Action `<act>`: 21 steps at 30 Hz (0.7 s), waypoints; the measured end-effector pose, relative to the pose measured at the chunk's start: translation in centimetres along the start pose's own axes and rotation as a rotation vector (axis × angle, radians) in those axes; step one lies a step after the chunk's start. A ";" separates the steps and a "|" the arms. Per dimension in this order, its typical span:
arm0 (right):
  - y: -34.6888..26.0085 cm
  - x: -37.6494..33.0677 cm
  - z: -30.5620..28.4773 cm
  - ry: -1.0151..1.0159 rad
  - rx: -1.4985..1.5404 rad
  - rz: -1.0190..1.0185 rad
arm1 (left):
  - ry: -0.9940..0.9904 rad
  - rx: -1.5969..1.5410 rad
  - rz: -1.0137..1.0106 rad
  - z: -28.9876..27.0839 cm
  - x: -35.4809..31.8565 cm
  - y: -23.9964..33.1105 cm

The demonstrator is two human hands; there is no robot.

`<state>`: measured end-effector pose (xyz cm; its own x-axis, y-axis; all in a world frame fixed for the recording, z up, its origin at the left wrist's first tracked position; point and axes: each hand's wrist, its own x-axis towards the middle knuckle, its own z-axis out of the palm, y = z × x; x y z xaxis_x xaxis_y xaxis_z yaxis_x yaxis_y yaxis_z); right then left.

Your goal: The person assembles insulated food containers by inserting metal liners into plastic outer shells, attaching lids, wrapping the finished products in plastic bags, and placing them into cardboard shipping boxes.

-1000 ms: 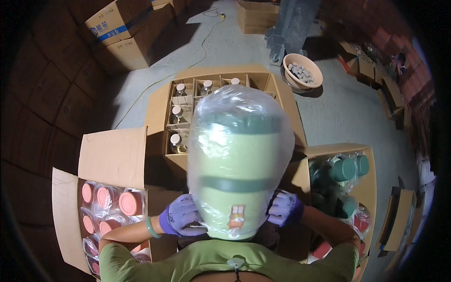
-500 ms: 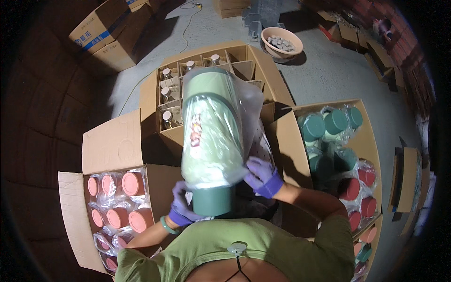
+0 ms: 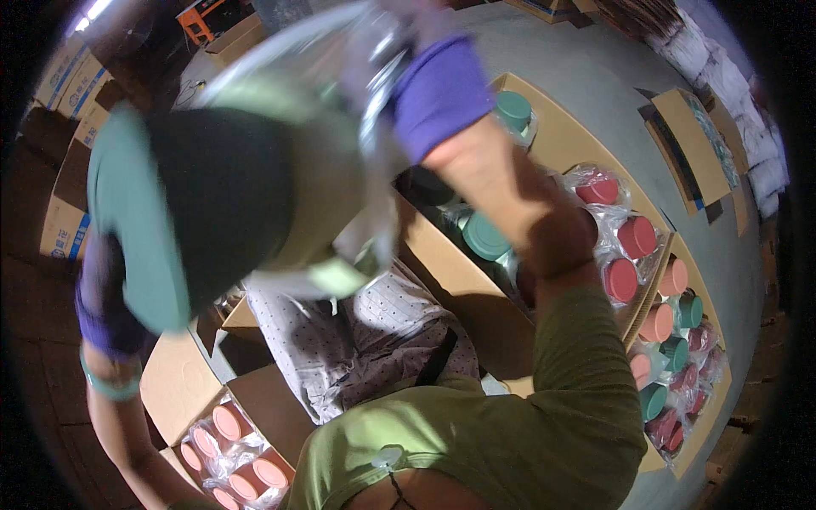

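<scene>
A large light green thermos flask [image 3: 229,187] with a dark green end is held up close in front of me, tilted and blurred. A clear plastic bag [image 3: 382,93] wraps its far part. My left hand [image 3: 106,293], in a purple glove, grips the dark green end from the left; some fingers are hidden behind it. At the bag and the far upper part of the flask is my right hand [image 3: 433,81], also gloved in purple, its fingers smeared by motion.
At lower left stands an open carton [image 3: 183,374] of pink-capped bagged flasks. On the right are cartons with green-capped [image 3: 486,236], red-capped [image 3: 636,236] and pink-capped [image 3: 656,323] flasks. Patterned cloth [image 3: 365,340] covers my lap. A flattened-looking open box [image 3: 693,140] lies farther right.
The flask has come up from over my lap toward the upper left, its dark green end swinging up close. Both hands rose with it; my view has turned to the right.
</scene>
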<state>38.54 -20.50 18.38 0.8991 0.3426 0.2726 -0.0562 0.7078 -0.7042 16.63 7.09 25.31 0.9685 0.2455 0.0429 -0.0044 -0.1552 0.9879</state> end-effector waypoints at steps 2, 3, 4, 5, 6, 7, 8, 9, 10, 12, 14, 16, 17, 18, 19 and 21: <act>-5.1 2.4 -2.6 -0.112 0.055 -0.043 | -0.146 0.165 0.268 4.4 6.8 0.5; -7.9 3.6 -4.4 -0.125 0.099 -0.032 | -0.215 0.196 0.338 7.3 9.3 0.6; -10.4 4.4 -6.6 -0.137 0.143 -0.020 | -0.309 0.072 0.321 10.7 11.7 0.9; -13.2 5.3 -9.1 -0.104 0.272 0.059 | -0.415 -0.097 0.258 14.8 14.0 0.1; -15.7 4.5 -12.5 0.031 -0.359 -0.192 | -0.554 -0.274 0.219 19.4 16.5 -0.5; -17.4 4.3 -15.5 0.245 -0.602 -0.310 | -0.565 -0.359 0.145 23.8 18.3 -1.2; -19.2 3.7 -18.9 0.344 -0.753 -0.347 | -0.593 -0.347 0.044 28.0 20.1 -1.2; -19.7 3.2 -21.8 0.447 -0.517 -0.203 | -0.648 -0.346 -0.035 29.9 20.9 -2.4; -20.7 2.7 -25.1 0.543 -0.484 -0.146 | -0.659 -0.380 -0.077 33.1 21.4 -3.4; -20.9 1.4 -30.5 0.643 -0.479 -0.074 | -0.625 -0.413 -0.164 39.1 22.2 -5.3; -20.2 0.4 -35.4 0.766 -0.502 -0.089 | -0.614 -0.399 -0.236 44.0 22.9 -7.6; -19.1 -0.4 -40.2 0.921 -0.485 -0.027 | -0.694 -0.502 -0.310 47.8 23.5 -11.1; -18.5 -0.9 -42.9 0.949 -0.441 0.061 | -0.737 -0.635 -0.352 49.7 24.0 -13.0; -18.0 -1.3 -45.4 0.992 -0.449 0.058 | -0.801 -0.589 -0.355 51.1 24.8 -14.3; -17.4 -1.6 -48.1 1.015 -0.461 0.116 | -0.750 -0.522 -0.316 52.3 25.2 -15.7; -16.1 -2.5 -53.2 0.997 -0.435 0.120 | -0.646 -0.353 -0.223 54.0 25.3 -17.6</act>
<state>60.28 -65.62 -5.89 0.8566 -0.3983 -0.3281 -0.1847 0.3570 -0.9157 54.70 -35.62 0.91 0.9086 -0.3891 -0.1520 0.2342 0.1732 0.9566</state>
